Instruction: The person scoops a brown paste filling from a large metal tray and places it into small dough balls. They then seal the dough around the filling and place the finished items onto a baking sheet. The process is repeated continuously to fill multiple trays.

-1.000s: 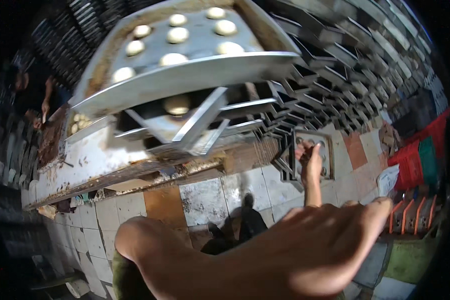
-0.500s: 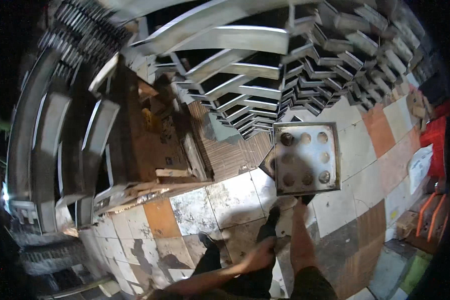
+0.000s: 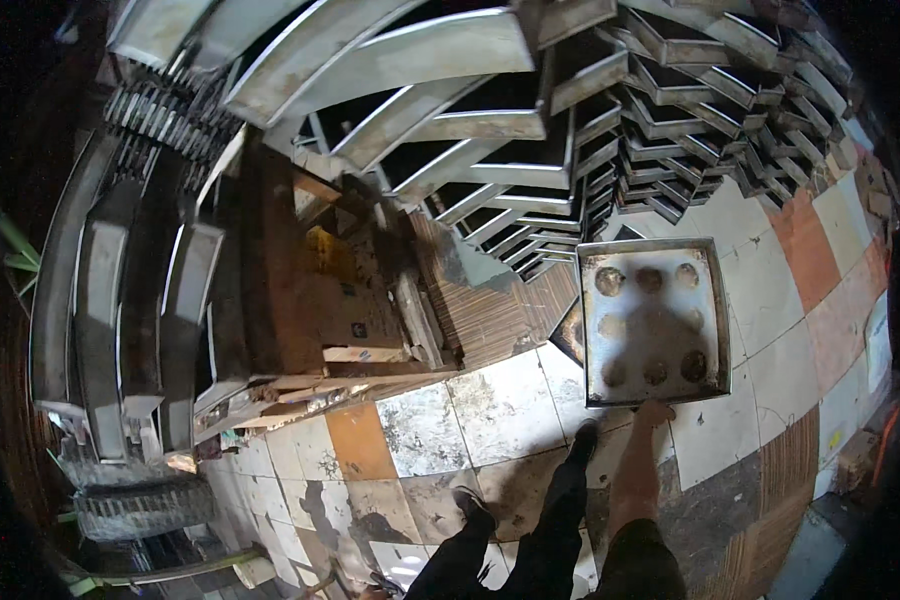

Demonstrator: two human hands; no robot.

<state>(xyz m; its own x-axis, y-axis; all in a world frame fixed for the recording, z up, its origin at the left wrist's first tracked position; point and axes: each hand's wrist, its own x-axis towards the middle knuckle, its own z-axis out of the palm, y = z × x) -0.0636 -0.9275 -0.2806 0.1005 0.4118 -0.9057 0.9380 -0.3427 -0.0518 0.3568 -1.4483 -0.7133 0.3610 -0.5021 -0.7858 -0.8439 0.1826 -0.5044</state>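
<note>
My right hand [image 3: 654,413] grips the near edge of a square metal tray [image 3: 653,330], and my forearm reaches up to it from the lower edge. The tray is held out flat above the tiled floor [image 3: 490,410]. Its grey bottom shows several dark round marks, and I cannot tell whether anything lies on them. My left hand is out of view. My legs in dark trousers and a dark shoe [image 3: 582,440] show just left of the forearm.
Tall stacks of empty metal trays [image 3: 610,130] fill the upper middle and right. A worn wooden bench with boards [image 3: 350,300] stands at centre left. More stacked trays on racks [image 3: 120,300] line the left side. Patched white, orange and brown tiles cover the floor.
My view has swung down from a tray of pale rounds overhead to the floor. My left arm, which crossed the lower edge, has left the picture. My right hand still holds the square tray.
</note>
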